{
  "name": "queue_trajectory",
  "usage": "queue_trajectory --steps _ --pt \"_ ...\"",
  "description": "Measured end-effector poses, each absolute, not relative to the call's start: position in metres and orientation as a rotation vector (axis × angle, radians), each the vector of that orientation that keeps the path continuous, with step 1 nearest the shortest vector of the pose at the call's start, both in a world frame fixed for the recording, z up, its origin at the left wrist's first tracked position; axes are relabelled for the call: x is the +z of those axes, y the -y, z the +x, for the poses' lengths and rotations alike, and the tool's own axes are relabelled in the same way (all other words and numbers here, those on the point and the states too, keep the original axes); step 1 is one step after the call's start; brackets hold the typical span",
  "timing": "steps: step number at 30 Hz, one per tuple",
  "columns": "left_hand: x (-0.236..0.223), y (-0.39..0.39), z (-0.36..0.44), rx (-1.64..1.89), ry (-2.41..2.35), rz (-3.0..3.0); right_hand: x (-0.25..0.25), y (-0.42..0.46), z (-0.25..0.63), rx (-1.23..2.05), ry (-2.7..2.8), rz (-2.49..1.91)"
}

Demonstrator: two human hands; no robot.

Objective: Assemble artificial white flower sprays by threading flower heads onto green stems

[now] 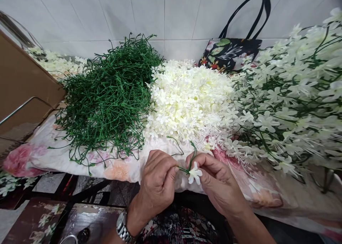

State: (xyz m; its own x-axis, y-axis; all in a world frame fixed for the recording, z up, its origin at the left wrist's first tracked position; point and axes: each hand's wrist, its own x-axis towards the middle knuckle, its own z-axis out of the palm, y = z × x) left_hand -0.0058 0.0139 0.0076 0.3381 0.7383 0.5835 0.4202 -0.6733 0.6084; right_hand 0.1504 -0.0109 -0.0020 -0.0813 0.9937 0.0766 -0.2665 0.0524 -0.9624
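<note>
Near the table's front edge, my left hand (160, 178) is closed, pinching a green plastic stem (182, 169) between thumb and forefinger. My right hand (220, 179) is closed too, its fingertips around a white artificial flower (195, 173) and a branch of the same stem. The flower sits at a stem tip, petals facing me. Just beyond my hands lies a heap of loose white blossoms (187, 97). To its left is a tangled pile of bare green stems (107, 97). Thin white stamens (211, 131) are scattered at the heap's near right side.
Finished-looking white flower sprays (288, 105) are piled high on the right. A black floral bag (229, 53) stands against the tiled wall (146, 12). A cardboard box (24, 83) is at the left. Flowered cloth (117, 169) covers the table.
</note>
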Motion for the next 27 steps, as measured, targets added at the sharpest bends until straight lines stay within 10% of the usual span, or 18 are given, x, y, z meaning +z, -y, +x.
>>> queue_trajectory --steps 9,27 --pt "-0.001 -0.020 -0.016 0.868 -1.067 2.710 0.002 0.023 0.175 0.647 1.666 -1.347" --pt "0.006 -0.026 0.024 0.589 -1.513 2.585 -0.006 0.019 0.170 0.515 1.704 -1.179"
